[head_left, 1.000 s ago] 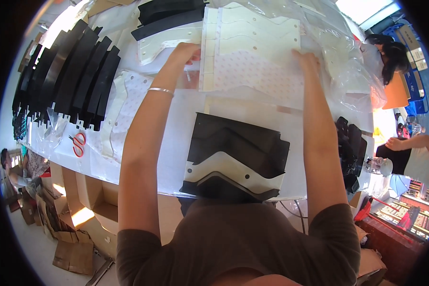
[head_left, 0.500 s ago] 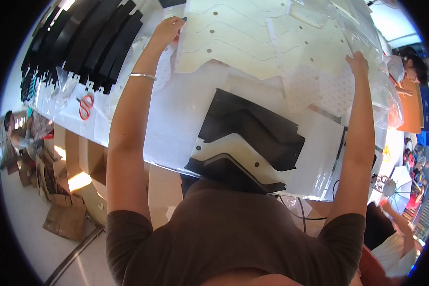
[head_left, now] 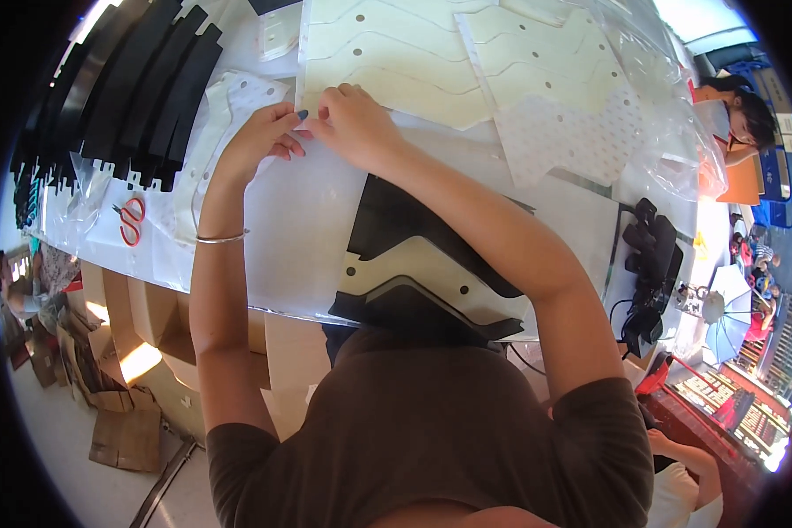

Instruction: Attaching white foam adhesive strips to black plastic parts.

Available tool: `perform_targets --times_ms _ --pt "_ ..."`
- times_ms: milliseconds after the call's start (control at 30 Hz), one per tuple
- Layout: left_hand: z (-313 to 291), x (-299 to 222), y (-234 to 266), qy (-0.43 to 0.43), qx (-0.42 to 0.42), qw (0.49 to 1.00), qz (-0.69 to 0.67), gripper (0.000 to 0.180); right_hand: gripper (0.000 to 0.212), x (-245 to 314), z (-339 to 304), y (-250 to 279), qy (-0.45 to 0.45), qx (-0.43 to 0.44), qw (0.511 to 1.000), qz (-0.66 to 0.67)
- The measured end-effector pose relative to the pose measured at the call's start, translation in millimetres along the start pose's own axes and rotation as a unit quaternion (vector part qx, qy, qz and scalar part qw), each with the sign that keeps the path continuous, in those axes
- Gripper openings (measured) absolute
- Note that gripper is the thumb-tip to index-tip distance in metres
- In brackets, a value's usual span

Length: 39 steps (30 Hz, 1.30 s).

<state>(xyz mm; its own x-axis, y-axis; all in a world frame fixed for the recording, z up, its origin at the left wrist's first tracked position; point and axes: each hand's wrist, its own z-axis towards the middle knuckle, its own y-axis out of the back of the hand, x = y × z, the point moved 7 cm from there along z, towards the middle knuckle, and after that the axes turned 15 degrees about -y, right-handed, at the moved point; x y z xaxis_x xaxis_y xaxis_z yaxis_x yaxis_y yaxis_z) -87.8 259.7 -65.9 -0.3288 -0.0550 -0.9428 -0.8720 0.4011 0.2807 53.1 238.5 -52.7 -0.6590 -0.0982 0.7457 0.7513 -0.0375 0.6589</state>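
At far left, long black strips (head_left: pixel 136 88) lie side by side on the bench (head_left: pixel 277 277), their notched ends toward the near edge. Below the bench on this side, flattened cardboard (head_left: pixel 125 438) lies on the floor beside open cartons (head_left: pixel 163 304). Scissors with orange-red handles (head_left: pixel 132 224) rest just beyond the near edge of the bench, and to their right lies a pale wavy-edged piece (head_left: pixel 189 198), partly behind the left forearm. The left hand (head_left: pixel 271 136), above a silver bangle (head_left: pixel 223 238), has its fingers bent at the near left corner of a large cream sheet (head_left: pixel 396 57), which is marked with wavy lines and dark holes. The right hand (head_left: pixel 354 123) reaches across to the same corner, its fingertips close to the left thumb; whether either hand pinches the sheet cannot be told. Nearer the body, black angular pieces (head_left: pixel 405 306) and a cream chevron strip (head_left: pixel 418 253) lie overlapped, partly beneath the right forearm. Farther right, a second cream sheet (head_left: pixel 546 57) overlies a dotted sheet (head_left: pixel 572 132), with clear plastic film (head_left: pixel 673 158) beside it. A dark bundle (head_left: pixel 649 268) lies near the right end.
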Motion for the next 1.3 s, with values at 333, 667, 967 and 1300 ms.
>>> perform_targets --times_ms 333,667,967,1300 --pt "-7.4 6.8 -20.8 -0.086 0.027 0.984 -0.151 0.024 0.024 -5.6 8.6 10.2 -0.104 0.072 0.986 0.108" --pt "-17.2 6.9 31.6 -0.238 -0.184 0.865 0.402 0.020 0.027 -123.9 43.4 270.2 -0.234 0.066 0.923 0.300" --pt "-50.8 -41.0 12.4 -0.244 -0.282 0.712 0.594 0.030 0.039 -115.1 -26.9 460.1 -0.140 0.237 0.815 0.510" --pt "-48.6 -116.5 -156.7 -0.188 0.029 0.976 -0.110 0.033 0.044 96.2 -56.3 208.9 0.011 0.270 0.951 0.150"
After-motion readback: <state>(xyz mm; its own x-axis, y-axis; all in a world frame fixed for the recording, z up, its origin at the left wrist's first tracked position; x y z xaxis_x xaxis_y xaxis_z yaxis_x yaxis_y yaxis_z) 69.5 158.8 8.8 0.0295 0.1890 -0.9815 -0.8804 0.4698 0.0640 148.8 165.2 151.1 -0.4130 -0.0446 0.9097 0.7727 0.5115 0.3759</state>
